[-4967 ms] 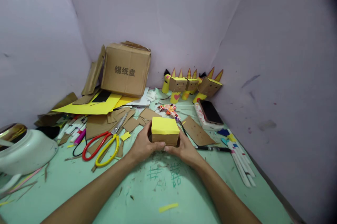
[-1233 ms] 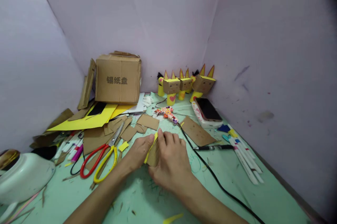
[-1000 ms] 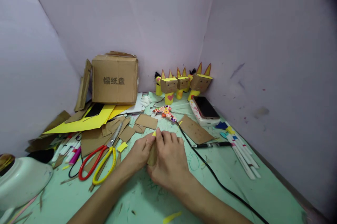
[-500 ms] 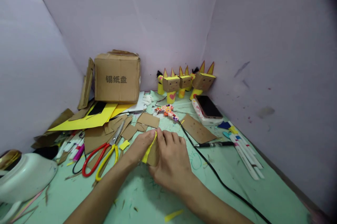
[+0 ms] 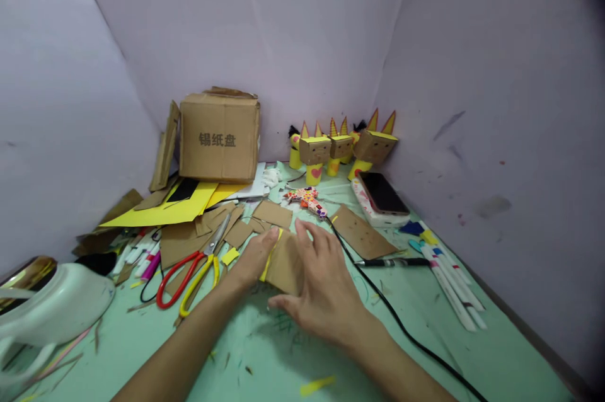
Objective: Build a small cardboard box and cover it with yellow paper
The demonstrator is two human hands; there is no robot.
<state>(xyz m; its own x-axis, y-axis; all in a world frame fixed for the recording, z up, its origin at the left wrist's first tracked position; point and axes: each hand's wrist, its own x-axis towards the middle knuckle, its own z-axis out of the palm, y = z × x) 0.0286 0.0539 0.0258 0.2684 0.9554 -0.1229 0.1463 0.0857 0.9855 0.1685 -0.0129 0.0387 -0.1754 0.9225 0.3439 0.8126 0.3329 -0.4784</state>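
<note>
A small brown cardboard box [image 5: 285, 263] with a yellow paper face along its left side is held up over the middle of the table. My left hand [image 5: 255, 258] grips it from the left, thumb at the top by the yellow edge; its other fingers are hidden behind. Around the box's right side, my right hand [image 5: 324, 276] is spread, thumb low and fingers raised; whether it touches the cardboard I cannot tell. Left of my hands lie scissors [image 5: 183, 281] with one red and one yellow handle. Beyond the box sits a patterned glue gun [image 5: 309, 200].
The glue gun's black cord [image 5: 392, 314] runs to the front right. Cardboard-headed figures [image 5: 316, 151] stand at the back. A carton [image 5: 220, 143] is back left, a phone [image 5: 384, 193] right, markers [image 5: 449, 282] far right, and a white pot-like vessel [image 5: 70, 301] left.
My right hand has loosened from the cardboard box and opened, uncovering more of its brown side. My left hand keeps its grip. The whole view has shifted slightly.
</note>
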